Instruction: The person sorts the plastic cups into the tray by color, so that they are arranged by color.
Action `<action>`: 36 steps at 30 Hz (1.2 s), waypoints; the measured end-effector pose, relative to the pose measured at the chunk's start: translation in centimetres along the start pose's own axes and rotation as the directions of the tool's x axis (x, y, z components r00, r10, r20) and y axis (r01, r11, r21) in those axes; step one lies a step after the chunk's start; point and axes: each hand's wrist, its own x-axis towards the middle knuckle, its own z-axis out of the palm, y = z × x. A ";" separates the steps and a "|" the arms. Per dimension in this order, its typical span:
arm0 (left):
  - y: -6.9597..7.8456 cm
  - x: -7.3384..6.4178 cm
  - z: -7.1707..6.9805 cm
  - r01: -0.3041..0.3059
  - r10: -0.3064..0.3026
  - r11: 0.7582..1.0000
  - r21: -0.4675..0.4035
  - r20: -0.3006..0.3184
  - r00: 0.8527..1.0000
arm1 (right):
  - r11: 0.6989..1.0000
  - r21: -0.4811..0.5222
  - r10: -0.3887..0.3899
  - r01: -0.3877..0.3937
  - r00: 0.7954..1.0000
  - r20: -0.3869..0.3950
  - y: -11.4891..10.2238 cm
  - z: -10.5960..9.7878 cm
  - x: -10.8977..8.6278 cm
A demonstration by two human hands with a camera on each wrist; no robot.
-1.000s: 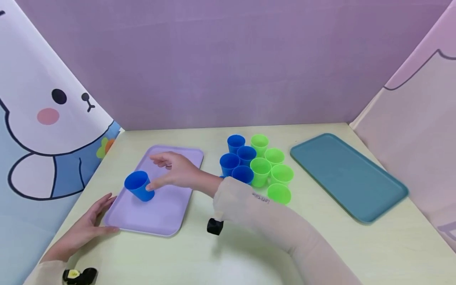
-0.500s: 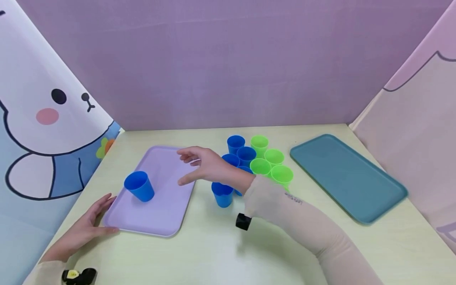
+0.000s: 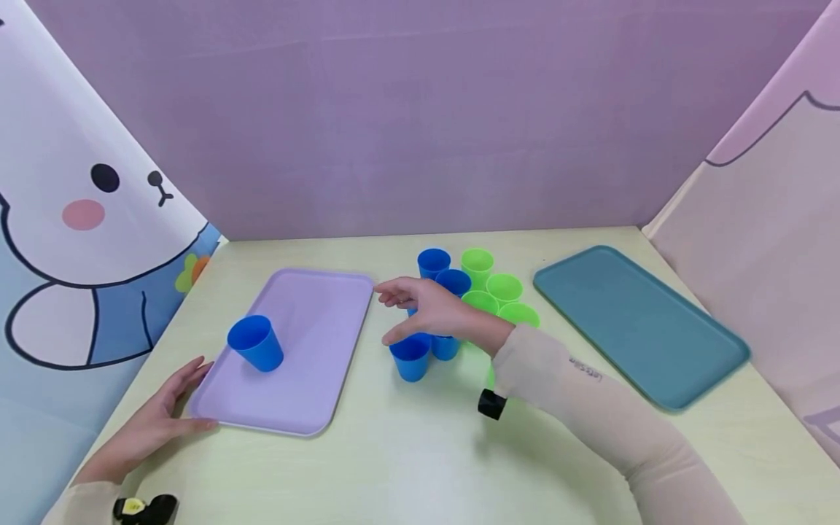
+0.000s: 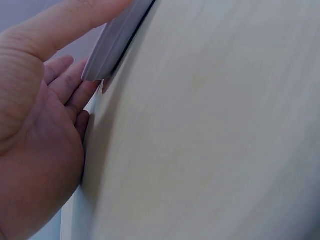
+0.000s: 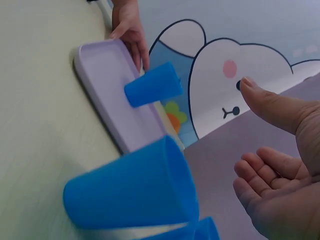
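Note:
My left hand (image 3: 157,415) rests at the near left corner of the purple tray (image 3: 295,397), thumb along the near edge and fingers along the left side, touching it lightly. One blue cup (image 3: 257,346) stands upright on the tray's left part. My right hand (image 3: 440,310) holds nothing; its thumb and fingers are spread apart above the blue cups. The nearest blue cup (image 3: 411,361) is just below its thumb, and the right wrist view shows that blue cup (image 5: 125,192) close by. The hand and forearm partly hide several blue and green cups.
Behind and beside the right hand stand more cups, such as a far blue cup (image 3: 433,261) and a green cup (image 3: 477,266). A teal tray (image 3: 639,324) lies at the right of the table (image 3: 367,474). A purple backdrop (image 3: 420,117) rises behind.
My right hand has let go of the blue cup on the purple tray and moved right to the cup cluster. My left hand has stayed at the tray corner.

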 end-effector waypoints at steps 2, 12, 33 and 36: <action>0.0 0.1 0.0 -0.004 0.004 1.000 0.003 -0.002 1.000 | 1.000 -0.009 0.011 -0.011 1.000 0.016 0.5 -0.4 -0.2; 0.0 0.1 -0.1 -0.017 0.017 1.000 -0.002 -0.003 1.000 | 0.999 -0.036 -0.028 0.034 0.987 0.161 2.6 -1.8 -0.2; 0.2 0.0 0.0 -0.012 0.012 1.000 -0.006 -0.002 1.000 | 0.958 -0.274 0.031 0.089 0.913 0.407 2.6 -2.3 1.0; 0.2 0.0 0.0 -0.005 0.005 1.000 -0.009 -0.002 1.000 | 0.953 -0.287 0.032 0.096 0.912 0.409 2.6 -2.3 1.0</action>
